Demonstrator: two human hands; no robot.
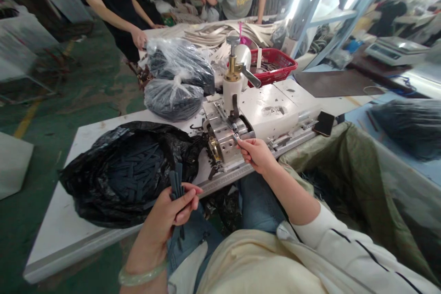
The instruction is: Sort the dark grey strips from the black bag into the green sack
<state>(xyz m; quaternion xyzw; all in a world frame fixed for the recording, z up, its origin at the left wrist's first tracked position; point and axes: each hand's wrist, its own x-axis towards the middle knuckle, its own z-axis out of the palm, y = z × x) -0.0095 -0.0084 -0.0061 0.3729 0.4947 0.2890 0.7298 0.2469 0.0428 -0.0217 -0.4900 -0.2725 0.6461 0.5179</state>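
Note:
My left hand is closed round a small bunch of dark blue-grey strips, which stick up above the thumb and hang out below the fist. My right hand pinches the end of one dark strip at the front of a white skiving-type machine with a brass-collared post. The strip's far end meets the metal working head, where its tip is hard to make out. Left of the machine lies an open black plastic bag, with many similar strips inside.
Clear plastic bags of dark pieces stand behind the black bag. A red basket and pale strips lie farther back. A phone rests at the right, above a green sack. Two people stand across the table.

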